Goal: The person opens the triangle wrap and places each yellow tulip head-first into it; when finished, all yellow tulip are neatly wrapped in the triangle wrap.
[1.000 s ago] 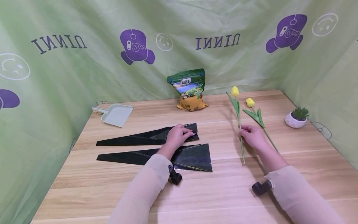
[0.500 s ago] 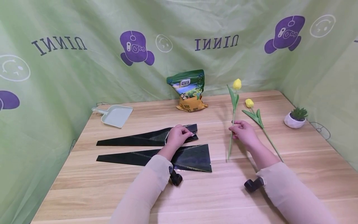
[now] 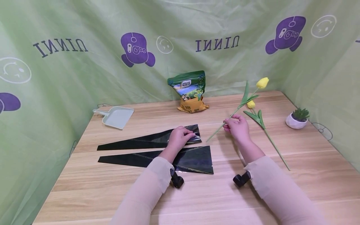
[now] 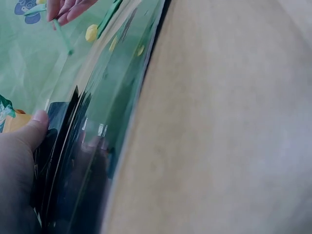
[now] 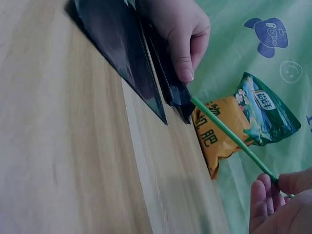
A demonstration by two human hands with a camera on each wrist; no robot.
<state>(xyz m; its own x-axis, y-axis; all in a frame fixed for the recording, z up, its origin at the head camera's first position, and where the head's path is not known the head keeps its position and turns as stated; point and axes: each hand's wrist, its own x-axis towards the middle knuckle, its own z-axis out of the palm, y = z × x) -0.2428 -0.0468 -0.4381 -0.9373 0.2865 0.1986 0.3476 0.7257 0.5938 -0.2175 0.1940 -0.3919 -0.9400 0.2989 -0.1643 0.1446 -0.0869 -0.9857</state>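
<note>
My left hand (image 3: pixel 178 137) pinches the wide end of a black tapered flower sleeve (image 3: pixel 140 142), with the thumb on its edge in the left wrist view. Its end stands slightly raised and parted in the right wrist view. A second black sleeve (image 3: pixel 197 157) lies flat just nearer to me, partly under my left wrist. My right hand (image 3: pixel 237 126) pinches the green stem of a yellow tulip (image 3: pixel 262 83), slanted with its bloom up to the right. The stem's lower end (image 5: pixel 200 105) points at the held sleeve's wide end, close to it. Another yellow tulip (image 3: pixel 256 117) lies on the table to the right.
A green and orange bag (image 3: pixel 191 92) stands at the back of the wooden table (image 3: pixel 112 193). A pale dustpan (image 3: pixel 116 117) lies at the back left, and a small potted succulent (image 3: pixel 297 119) stands at the right. A green printed curtain (image 3: pixel 180 25) surrounds the table.
My right hand has moved left and tilted the tulip from nearly upright to slanting, stem end toward the sleeve. My left hand stays in place; the sleeve it holds has shifted slightly.
</note>
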